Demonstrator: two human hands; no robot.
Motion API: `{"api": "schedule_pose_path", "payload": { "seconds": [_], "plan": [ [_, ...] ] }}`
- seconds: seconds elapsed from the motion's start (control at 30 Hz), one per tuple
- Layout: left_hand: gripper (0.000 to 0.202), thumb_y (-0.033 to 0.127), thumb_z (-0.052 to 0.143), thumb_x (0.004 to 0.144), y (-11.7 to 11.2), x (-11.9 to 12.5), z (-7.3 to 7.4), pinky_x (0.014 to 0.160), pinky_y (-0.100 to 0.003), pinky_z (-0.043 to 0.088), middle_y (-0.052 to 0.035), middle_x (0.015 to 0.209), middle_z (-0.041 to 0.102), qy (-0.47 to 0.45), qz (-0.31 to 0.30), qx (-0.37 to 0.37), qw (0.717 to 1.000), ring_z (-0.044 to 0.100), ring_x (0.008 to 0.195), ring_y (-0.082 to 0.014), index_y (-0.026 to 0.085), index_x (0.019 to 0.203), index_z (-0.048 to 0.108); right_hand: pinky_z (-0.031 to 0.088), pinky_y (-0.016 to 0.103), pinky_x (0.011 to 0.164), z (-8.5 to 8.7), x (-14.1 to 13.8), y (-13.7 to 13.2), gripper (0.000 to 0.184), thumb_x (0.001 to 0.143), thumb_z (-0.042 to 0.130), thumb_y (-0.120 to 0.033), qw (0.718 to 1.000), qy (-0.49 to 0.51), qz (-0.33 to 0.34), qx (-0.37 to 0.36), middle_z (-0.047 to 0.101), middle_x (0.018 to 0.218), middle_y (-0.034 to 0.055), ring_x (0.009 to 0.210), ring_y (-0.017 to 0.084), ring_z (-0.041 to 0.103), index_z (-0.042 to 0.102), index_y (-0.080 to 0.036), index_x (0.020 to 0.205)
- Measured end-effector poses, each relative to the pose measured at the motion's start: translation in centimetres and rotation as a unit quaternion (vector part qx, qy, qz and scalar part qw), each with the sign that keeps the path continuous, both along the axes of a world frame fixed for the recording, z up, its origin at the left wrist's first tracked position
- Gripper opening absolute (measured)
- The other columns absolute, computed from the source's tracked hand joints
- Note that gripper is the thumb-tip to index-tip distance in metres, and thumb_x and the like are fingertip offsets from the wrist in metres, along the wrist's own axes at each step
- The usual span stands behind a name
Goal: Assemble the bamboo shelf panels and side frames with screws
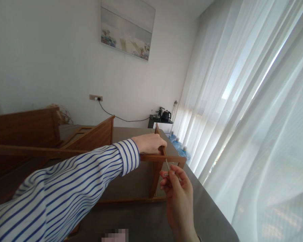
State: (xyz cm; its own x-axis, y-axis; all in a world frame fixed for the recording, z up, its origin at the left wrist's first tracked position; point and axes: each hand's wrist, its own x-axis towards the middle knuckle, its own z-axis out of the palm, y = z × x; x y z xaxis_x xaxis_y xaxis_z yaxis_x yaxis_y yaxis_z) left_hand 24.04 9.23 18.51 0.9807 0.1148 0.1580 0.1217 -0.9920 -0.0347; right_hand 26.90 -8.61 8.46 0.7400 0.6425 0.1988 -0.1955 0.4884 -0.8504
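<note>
- From here, my left hand [150,143] curls its fingers over a wooden board [163,150].
- My right hand [178,188] pinches a slim metal rod [167,164].
- The wooden frame [173,158] rests on the table [204,208].

Pretty bright in there, daylight glowing through white curtains [217,90] on the right. Plain white wall [53,60] with a picture [127,30], outlet [92,97] below, cabinet [164,127] near the corner.
</note>
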Motion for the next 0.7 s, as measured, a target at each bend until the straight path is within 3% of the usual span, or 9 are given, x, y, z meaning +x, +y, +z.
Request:
{"api": "schedule_pose_path", "payload": {
  "seconds": [0.1,0.23,0.3,0.4,0.47,0.53,0.6,0.7],
  "plan": [
    [0.013,0.032,0.056,0.077,0.0,-0.1,0.1,0.055,-0.024,0.035,-0.0019,0.073,0.066,0.000,-0.003,-0.003,1.000,0.059,0.064,-0.0154,0.024,0.081,0.064,0.049,0.025,0.057,-0.2,0.0,0.0,0.028,0.081,0.063,-0.037,1.000,0.022,0.017,0.008,0.070,0.081,0.0056,0.062,0.012,0.062,0.055,-0.017,0.099],
    [0.014,0.032,0.055,0.077,-0.3,-0.1,0.3,0.055,-0.024,0.036,-0.0022,0.074,0.066,0.010,0.001,-0.013,1.000,0.058,0.063,-0.0147,0.023,0.080,0.065,0.053,0.029,0.067,-0.8,1.0,-0.8,0.030,0.088,0.054,-0.039,0.982,-0.177,-0.002,-0.063,0.069,0.096,0.0090,0.079,0.017,0.066,0.060,-0.018,0.108],
    [0.014,0.032,0.055,0.076,-0.3,-0.1,0.3,0.055,-0.024,0.036,-0.0021,0.074,0.066,0.015,-0.001,-0.014,1.000,0.057,0.063,-0.0146,0.023,0.079,0.065,0.052,0.030,0.073,-0.8,1.9,-1.2,0.028,0.089,0.053,-0.035,0.945,-0.316,-0.023,-0.085,0.068,0.103,0.0082,0.086,0.018,0.065,0.060,-0.020,0.112],
    [0.013,0.031,0.055,0.075,-0.2,0.0,0.2,0.057,-0.024,0.037,-0.0017,0.073,0.066,0.014,-0.013,-0.014,1.000,0.058,0.064,-0.0149,0.024,0.077,0.065,0.050,0.032,0.080,-0.3,3.0,-1.6,0.023,0.090,0.052,-0.026,0.849,-0.513,-0.088,-0.090,0.065,0.103,0.0077,0.092,0.019,0.061,0.063,-0.022,0.110],
    [0.012,0.030,0.055,0.074,-0.1,0.0,0.0,0.057,-0.024,0.037,-0.0016,0.073,0.066,0.015,-0.017,-0.013,1.000,0.058,0.064,-0.0150,0.024,0.077,0.065,0.048,0.033,0.081,0.3,3.3,-1.6,0.022,0.090,0.051,-0.021,0.791,-0.594,-0.123,-0.077,0.064,0.099,0.0083,0.091,0.019,0.059,0.063,-0.020,0.107],
    [0.012,0.030,0.056,0.074,0.0,0.0,0.0,0.057,-0.024,0.037,-0.0016,0.073,0.066,0.015,-0.018,-0.012,1.000,0.058,0.065,-0.0150,0.024,0.077,0.066,0.048,0.033,0.078,0.7,3.2,-1.4,0.020,0.090,0.048,-0.019,0.765,-0.626,-0.137,-0.070,0.063,0.094,0.0084,0.087,0.019,0.059,0.063,-0.018,0.104],
    [0.012,0.029,0.056,0.074,0.0,0.0,0.0,0.058,-0.024,0.037,-0.0015,0.073,0.066,0.015,-0.020,-0.012,1.000,0.058,0.065,-0.0148,0.023,0.077,0.066,0.048,0.031,0.073,0.9,2.9,-1.3,0.018,0.090,0.046,-0.019,0.777,-0.609,-0.142,-0.074,0.063,0.086,0.0071,0.080,0.018,0.059,0.063,-0.017,0.096],
    [0.011,0.027,0.056,0.074,-0.2,-0.1,0.3,0.058,-0.023,0.037,-0.0012,0.072,0.066,0.015,-0.022,-0.011,1.000,0.058,0.064,-0.0143,0.023,0.077,0.066,0.048,0.028,0.067,0.6,2.3,-1.0,0.018,0.091,0.046,-0.024,0.851,-0.500,-0.132,-0.090,0.064,0.079,0.0047,0.072,0.016,0.059,0.062,-0.018,0.088]
  ]
}}
